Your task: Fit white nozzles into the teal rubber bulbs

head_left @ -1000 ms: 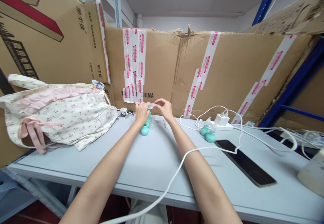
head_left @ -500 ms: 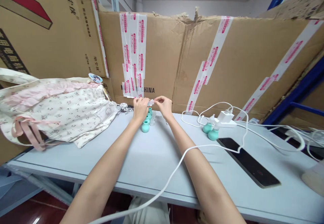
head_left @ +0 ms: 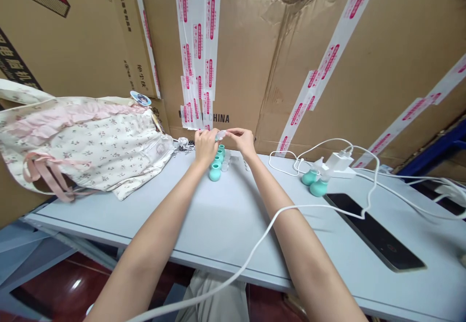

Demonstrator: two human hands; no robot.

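At the back of the table, my left hand [head_left: 206,146] is closed on a small clear plastic piece [head_left: 220,135]. My right hand [head_left: 243,141] pinches the other end of this piece, whose exact shape is too small to make out. Just below the hands, several teal rubber bulbs [head_left: 214,172] with open necks stand in a row running away from me. Close on their right stand small clear plastic parts [head_left: 225,162], partly hidden by one another. Another clear part [head_left: 247,165] lies by my right wrist.
Two teal bulbs with clear tops [head_left: 318,187] stand to the right, beside a white charger [head_left: 341,161] and a black phone [head_left: 374,232]. A white cable [head_left: 269,222] crosses over my right forearm. A floral bag [head_left: 91,142] lies left; cardboard [head_left: 240,60] walls the back.
The camera view has tilted down and shifted, so the whole scene sits differently. Both hands stay together on the clear piece, with only slight movement of the fingers.
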